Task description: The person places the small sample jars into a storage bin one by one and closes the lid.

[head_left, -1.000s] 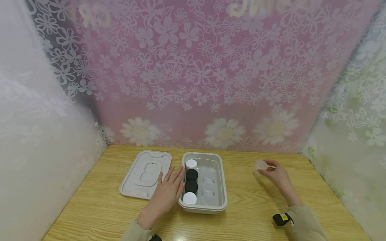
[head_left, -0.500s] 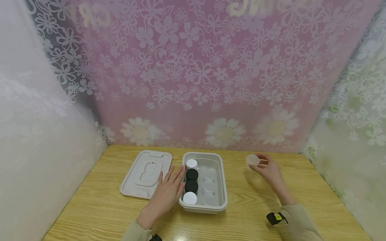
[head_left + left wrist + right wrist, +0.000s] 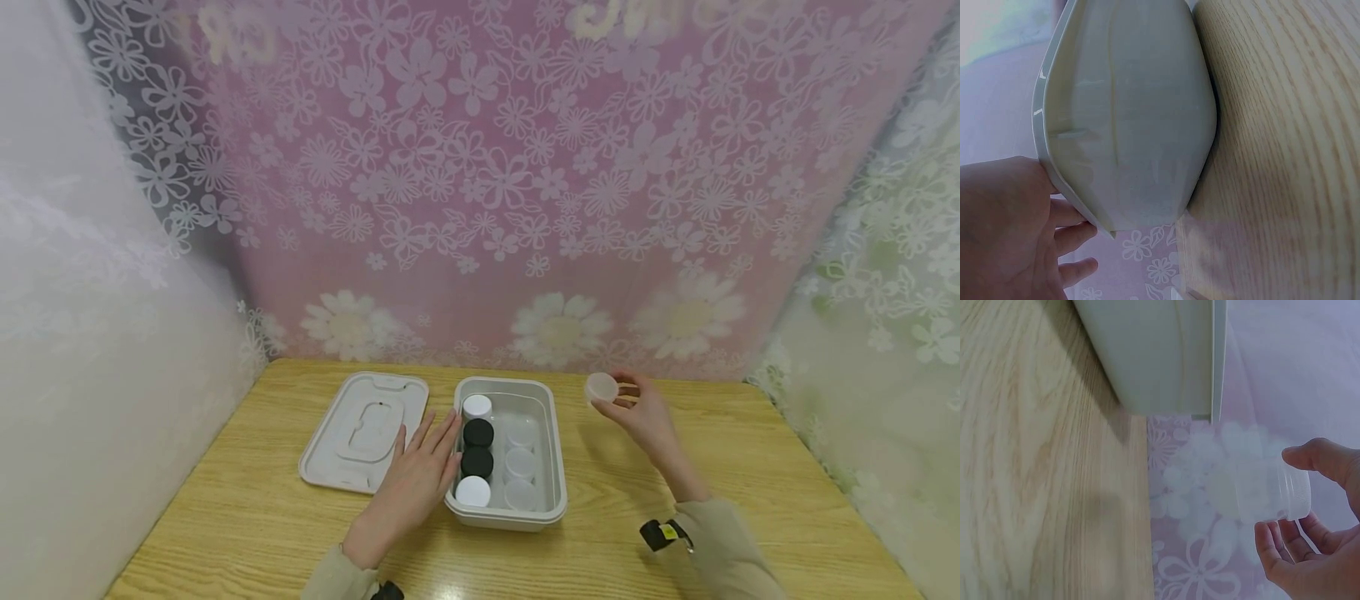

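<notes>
My right hand [image 3: 651, 423] pinches a small translucent plastic jar [image 3: 601, 389] between thumb and fingers, held up to the right of a grey-white plastic tub [image 3: 559, 467]. In the right wrist view the jar [image 3: 1266, 490] lies sideways in the picture, its ribbed cap at the fingers. My left hand [image 3: 415, 482] lies with straight fingers against the tub's left rim. Along the tub's left side stands a row of jars with white caps [image 3: 473, 492] and black caps [image 3: 477, 432]. Several translucent jars [image 3: 520, 462] form a second row on the right, with bare tub floor behind them.
A flat white tub lid [image 3: 352, 458] lies on the wooden table [image 3: 225, 517], left of the tub and partly behind my left hand. A pink flowered curtain [image 3: 480, 208] hangs along the table's back edge. Pale sheets [image 3: 97, 375] flank both sides.
My right hand has carried the translucent jar leftward and slightly up, closer to the tub. The left hand, tub and lid stay in place.
</notes>
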`<state>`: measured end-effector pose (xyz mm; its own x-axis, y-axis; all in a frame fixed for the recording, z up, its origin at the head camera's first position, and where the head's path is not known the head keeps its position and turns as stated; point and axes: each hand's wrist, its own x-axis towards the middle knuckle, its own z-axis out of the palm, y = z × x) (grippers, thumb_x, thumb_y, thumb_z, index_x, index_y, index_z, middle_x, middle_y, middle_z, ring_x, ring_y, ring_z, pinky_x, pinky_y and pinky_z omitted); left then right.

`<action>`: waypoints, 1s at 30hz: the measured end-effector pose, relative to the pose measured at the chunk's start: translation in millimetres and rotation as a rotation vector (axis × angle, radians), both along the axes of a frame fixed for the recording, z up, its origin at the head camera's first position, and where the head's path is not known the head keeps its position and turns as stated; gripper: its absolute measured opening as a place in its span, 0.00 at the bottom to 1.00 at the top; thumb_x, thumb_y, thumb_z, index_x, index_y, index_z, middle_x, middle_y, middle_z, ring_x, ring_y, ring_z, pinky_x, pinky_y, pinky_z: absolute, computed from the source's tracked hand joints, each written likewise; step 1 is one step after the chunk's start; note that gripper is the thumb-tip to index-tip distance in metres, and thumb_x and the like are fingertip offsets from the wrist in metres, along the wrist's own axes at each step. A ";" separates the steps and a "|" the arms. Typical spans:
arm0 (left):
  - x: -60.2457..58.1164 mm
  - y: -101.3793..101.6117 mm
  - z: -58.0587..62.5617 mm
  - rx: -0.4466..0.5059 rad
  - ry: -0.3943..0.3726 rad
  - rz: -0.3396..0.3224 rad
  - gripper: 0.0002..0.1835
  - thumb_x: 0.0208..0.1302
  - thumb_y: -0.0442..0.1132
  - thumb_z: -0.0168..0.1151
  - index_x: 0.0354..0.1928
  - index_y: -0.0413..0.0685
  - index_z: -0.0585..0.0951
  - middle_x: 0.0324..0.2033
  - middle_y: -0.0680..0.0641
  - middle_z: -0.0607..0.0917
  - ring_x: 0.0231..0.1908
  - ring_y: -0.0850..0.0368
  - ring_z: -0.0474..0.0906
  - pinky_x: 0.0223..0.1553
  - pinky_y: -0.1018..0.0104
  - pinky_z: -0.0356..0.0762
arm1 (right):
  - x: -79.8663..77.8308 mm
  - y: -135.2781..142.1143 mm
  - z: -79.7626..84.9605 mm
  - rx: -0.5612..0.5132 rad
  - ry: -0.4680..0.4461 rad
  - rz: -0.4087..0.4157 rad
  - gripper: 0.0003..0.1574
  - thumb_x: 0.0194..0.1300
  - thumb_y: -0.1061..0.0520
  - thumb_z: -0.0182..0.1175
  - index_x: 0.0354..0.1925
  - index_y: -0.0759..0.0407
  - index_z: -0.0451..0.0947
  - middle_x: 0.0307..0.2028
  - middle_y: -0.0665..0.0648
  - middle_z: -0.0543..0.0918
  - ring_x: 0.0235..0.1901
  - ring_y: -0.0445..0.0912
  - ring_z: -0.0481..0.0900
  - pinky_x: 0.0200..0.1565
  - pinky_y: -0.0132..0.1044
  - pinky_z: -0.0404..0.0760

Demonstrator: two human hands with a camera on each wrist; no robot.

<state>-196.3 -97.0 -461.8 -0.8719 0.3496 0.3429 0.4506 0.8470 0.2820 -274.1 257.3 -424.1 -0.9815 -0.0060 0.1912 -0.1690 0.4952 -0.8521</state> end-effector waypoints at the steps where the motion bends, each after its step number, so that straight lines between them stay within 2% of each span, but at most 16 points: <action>1: -0.2 -0.1 -0.1 0.000 0.000 0.001 0.28 0.79 0.47 0.50 0.76 0.45 0.66 0.75 0.46 0.66 0.76 0.40 0.54 0.69 0.28 0.51 | -0.5 -2.4 0.7 0.002 0.004 0.004 0.41 0.65 0.58 0.71 0.69 0.70 0.65 0.62 0.70 0.71 0.59 0.62 0.73 0.46 0.22 0.77; 13: 0.4 -0.3 1.7 0.003 0.019 -0.006 0.28 0.79 0.46 0.52 0.75 0.43 0.68 0.74 0.45 0.67 0.76 0.39 0.56 0.68 0.27 0.53 | -11.6 -34.4 7.5 -0.055 0.039 0.103 0.39 0.64 0.62 0.70 0.68 0.70 0.66 0.62 0.70 0.71 0.58 0.61 0.73 0.50 0.28 0.79; 21: 0.8 0.2 2.9 0.012 0.016 -0.008 0.27 0.78 0.44 0.52 0.75 0.43 0.68 0.74 0.45 0.68 0.75 0.38 0.57 0.68 0.27 0.53 | -18.0 -55.7 9.3 -0.035 0.101 0.186 0.38 0.63 0.62 0.72 0.67 0.69 0.70 0.60 0.70 0.74 0.56 0.62 0.75 0.56 0.54 0.80; 25: 1.3 -0.1 2.9 0.013 0.015 -0.008 0.28 0.78 0.44 0.53 0.75 0.43 0.68 0.74 0.44 0.68 0.75 0.38 0.56 0.68 0.27 0.53 | -20.4 -62.6 10.2 0.016 0.091 0.229 0.35 0.63 0.61 0.71 0.65 0.66 0.72 0.59 0.69 0.75 0.54 0.62 0.77 0.55 0.55 0.80; 30: 1.1 -0.5 2.6 0.013 0.007 -0.013 0.28 0.78 0.45 0.53 0.75 0.42 0.68 0.74 0.44 0.68 0.75 0.38 0.56 0.68 0.27 0.52 | -25.1 -68.7 9.4 0.061 0.082 0.282 0.33 0.62 0.65 0.70 0.63 0.68 0.72 0.57 0.70 0.75 0.54 0.64 0.78 0.55 0.55 0.81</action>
